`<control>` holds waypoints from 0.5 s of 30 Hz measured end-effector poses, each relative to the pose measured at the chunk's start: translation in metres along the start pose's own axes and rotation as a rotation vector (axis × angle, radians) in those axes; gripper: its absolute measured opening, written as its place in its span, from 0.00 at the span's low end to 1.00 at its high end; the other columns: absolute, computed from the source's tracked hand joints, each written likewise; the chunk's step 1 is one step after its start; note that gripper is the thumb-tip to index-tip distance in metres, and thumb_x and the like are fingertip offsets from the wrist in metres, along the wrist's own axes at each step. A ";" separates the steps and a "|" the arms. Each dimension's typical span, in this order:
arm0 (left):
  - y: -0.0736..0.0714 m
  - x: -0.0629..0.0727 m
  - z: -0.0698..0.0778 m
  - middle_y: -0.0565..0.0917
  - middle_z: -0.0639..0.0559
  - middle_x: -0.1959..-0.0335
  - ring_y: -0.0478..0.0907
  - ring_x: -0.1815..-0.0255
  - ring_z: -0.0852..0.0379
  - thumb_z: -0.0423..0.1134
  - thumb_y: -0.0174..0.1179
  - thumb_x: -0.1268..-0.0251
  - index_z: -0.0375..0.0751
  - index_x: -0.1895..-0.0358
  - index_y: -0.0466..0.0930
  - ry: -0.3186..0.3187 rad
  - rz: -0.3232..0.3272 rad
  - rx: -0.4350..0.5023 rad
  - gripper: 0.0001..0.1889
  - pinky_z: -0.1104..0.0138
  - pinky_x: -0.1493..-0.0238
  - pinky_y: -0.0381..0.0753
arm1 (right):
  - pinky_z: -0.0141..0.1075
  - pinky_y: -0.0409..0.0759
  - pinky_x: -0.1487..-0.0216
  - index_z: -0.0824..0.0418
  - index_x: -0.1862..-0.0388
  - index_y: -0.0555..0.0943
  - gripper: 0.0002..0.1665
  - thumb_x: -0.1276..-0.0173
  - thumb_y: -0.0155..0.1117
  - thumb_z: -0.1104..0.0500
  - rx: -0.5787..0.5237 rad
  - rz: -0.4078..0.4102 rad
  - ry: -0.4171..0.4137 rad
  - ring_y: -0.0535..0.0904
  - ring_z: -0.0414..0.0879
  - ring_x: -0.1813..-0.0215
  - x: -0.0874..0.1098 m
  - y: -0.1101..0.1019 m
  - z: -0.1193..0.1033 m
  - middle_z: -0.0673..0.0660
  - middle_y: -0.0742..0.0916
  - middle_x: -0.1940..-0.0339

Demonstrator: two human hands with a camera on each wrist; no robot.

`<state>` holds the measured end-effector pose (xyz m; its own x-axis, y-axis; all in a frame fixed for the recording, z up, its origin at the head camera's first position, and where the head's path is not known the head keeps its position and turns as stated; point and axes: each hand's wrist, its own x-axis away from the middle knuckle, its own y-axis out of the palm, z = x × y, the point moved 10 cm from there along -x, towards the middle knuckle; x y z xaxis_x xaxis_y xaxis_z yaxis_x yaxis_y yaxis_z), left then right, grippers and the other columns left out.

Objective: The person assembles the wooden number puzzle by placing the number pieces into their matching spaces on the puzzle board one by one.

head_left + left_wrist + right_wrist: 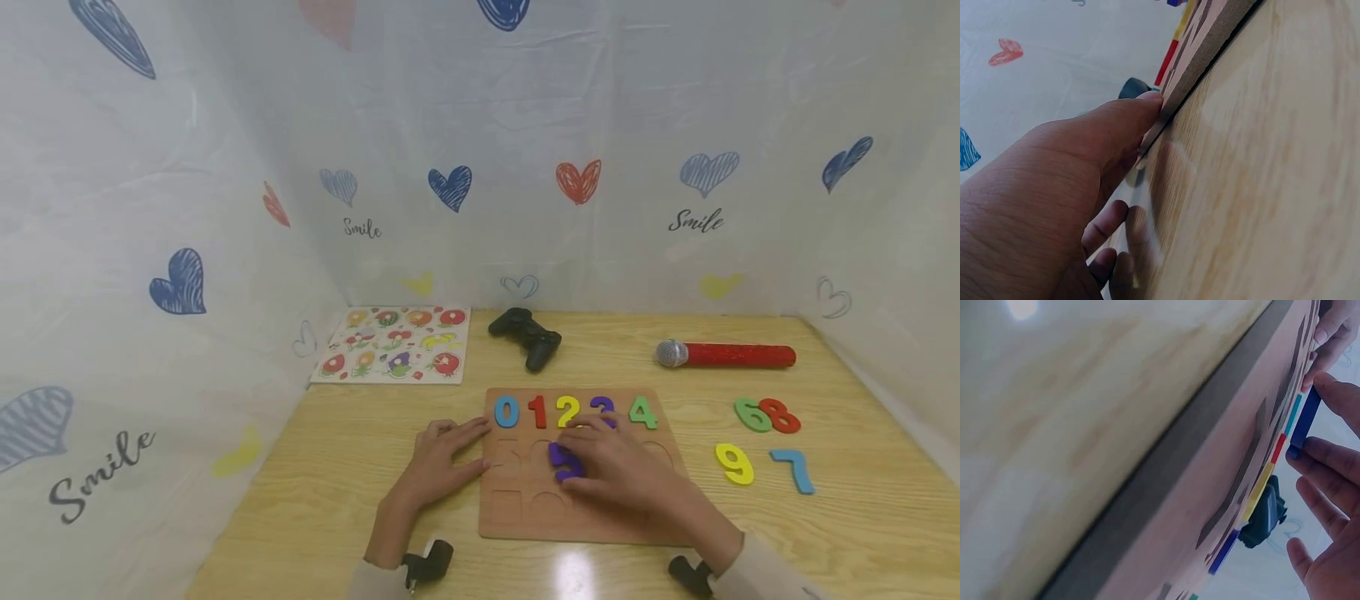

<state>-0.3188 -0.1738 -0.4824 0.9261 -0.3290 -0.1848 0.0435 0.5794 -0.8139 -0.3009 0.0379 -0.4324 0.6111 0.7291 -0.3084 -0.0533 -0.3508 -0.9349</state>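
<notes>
A purple number 5 (558, 455) is pinched between the thumb and fingers of my right hand (626, 468), over the middle of the wooden number board (517, 522). In the right wrist view the piece (1305, 419) is held raised above the board's surface. My left hand (442, 467) touches the board's left edge with thumb and index finger; its other fingers are loosely bent in the left wrist view. Along the board's top row sit the blue 0 (507, 412), red 1 (537, 412), yellow 2 (567, 409), purple 3, partly hidden by my right hand, and green 4 (642, 413).
Right of the board lie a green 6 (750, 414), red 8 (780, 416), yellow 9 (734, 464) and blue 7 (797, 471). Farther back are a fruit puzzle board (390, 346), a black game controller (527, 337) and a red microphone (738, 356). A printed curtain (510, 117) stands behind.
</notes>
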 end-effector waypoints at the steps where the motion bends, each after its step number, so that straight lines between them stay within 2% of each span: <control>1: 0.000 0.000 0.000 0.71 0.62 0.28 0.62 0.38 0.48 0.57 0.62 0.33 0.58 0.30 0.74 -0.001 0.000 0.001 0.29 0.43 0.40 0.57 | 0.64 0.58 0.37 0.55 0.43 0.84 0.29 0.39 0.74 0.42 -0.001 -0.001 0.004 0.73 0.51 0.37 -0.001 0.000 -0.001 0.45 0.86 0.47; 7: 0.001 0.000 -0.001 0.71 0.62 0.28 0.62 0.38 0.47 0.56 0.63 0.34 0.57 0.30 0.75 -0.004 0.001 0.009 0.29 0.44 0.41 0.58 | 0.60 0.56 0.34 0.54 0.43 0.84 0.28 0.39 0.74 0.43 -0.038 -0.030 0.038 0.71 0.50 0.36 -0.007 0.004 -0.005 0.45 0.86 0.47; 15: 0.001 0.000 -0.002 0.70 0.62 0.27 0.61 0.36 0.49 0.58 0.62 0.34 0.59 0.29 0.74 -0.011 -0.006 0.010 0.30 0.47 0.41 0.58 | 0.59 0.54 0.32 0.52 0.42 0.84 0.27 0.37 0.71 0.41 -0.059 -0.081 0.105 0.69 0.52 0.32 -0.013 0.009 -0.003 0.46 0.84 0.44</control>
<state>-0.3195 -0.1749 -0.4839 0.9300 -0.3241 -0.1734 0.0529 0.5848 -0.8095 -0.3066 0.0234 -0.4365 0.6910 0.6918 -0.2095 0.0442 -0.3298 -0.9430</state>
